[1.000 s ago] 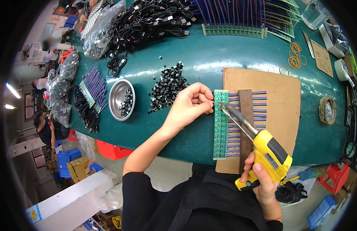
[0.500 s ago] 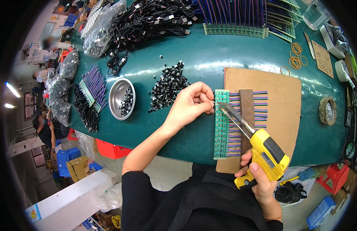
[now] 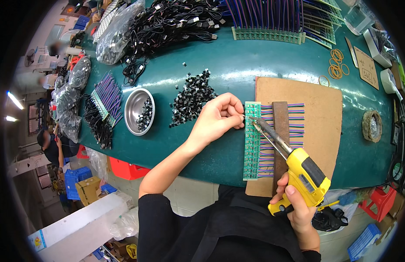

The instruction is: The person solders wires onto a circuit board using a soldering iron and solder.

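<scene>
Gripping soldering gun (image 3: 302,169) in right hand (image 3: 299,208), left hand (image 3: 216,120) pinched beside circuit board (image 3: 251,146), contents unclear, inscribed card (image 3: 366,70)

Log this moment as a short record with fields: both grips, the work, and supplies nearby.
Left grip: pinched at the board's left edge; anything held is too small to tell
Right grip: wrapped around yellow soldering gun
Tip: at the board's upper part; contact unclear
Bar: across the wires, right of the board
Supplies: metal bowl with small parts; loose pile to its right
</scene>
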Demonstrator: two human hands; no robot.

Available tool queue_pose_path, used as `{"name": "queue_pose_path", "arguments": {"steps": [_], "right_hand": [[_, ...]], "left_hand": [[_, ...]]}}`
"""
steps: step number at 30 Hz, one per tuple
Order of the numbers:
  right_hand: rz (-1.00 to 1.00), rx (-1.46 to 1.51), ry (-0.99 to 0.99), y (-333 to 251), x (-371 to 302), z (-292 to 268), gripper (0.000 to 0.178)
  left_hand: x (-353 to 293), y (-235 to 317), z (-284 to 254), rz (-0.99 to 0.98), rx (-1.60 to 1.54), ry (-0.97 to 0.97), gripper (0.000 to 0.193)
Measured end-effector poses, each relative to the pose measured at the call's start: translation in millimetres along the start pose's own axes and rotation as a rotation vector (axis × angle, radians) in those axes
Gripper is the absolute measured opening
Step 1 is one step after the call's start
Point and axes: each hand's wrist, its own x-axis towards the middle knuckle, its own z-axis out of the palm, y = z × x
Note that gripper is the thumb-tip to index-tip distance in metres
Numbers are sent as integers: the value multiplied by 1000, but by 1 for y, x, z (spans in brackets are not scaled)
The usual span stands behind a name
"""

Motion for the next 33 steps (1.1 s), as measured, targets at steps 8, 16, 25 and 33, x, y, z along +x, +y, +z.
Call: {"name": "queue_pose_path", "arguments": {"steps": [8, 16, 25, 33], "right_hand": [[17, -24, -82, -4, 0, -2, 36], [-105, 106, -10, -6, -3, -10, 32], [-92, 130, -36, -3, -4, -19, 34], [-76, 110, -36, -6, -4, -13, 33]], "left_hand": [[1, -1, 1, 0, -4, 8, 13], [-8, 1, 5, 59, 69, 77, 12], [-19, 9, -31, 590, 1029, 351, 15], [-3, 2, -26, 607, 1197, 384, 10]]}}
